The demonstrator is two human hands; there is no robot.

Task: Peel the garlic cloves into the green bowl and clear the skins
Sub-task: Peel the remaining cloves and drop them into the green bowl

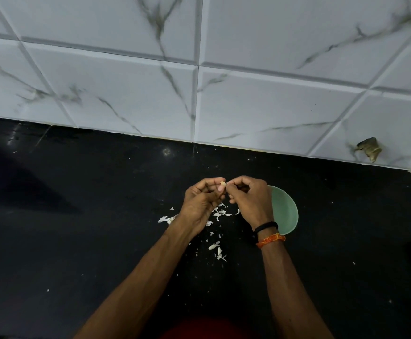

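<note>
My left hand (200, 204) pinches a small pale garlic clove (222, 184) between thumb and fingertips, above the black counter. My right hand (249, 201) meets it from the right, its fingertips pinching at the clove's edge. The green bowl (286, 211) stands on the counter just right of my right hand, partly hidden by the hand and wrist; its inside is not visible enough to tell its contents. White garlic skins (220, 212) lie scattered on the counter under and between my hands, with more skins (218, 250) nearer to me.
The black counter (77, 216) runs back to a white marbled tile wall (199, 94). A chipped hole in the tile (369, 149) shows at the right. Small white flecks dot the counter. Black and orange bands sit on my right wrist (269, 232).
</note>
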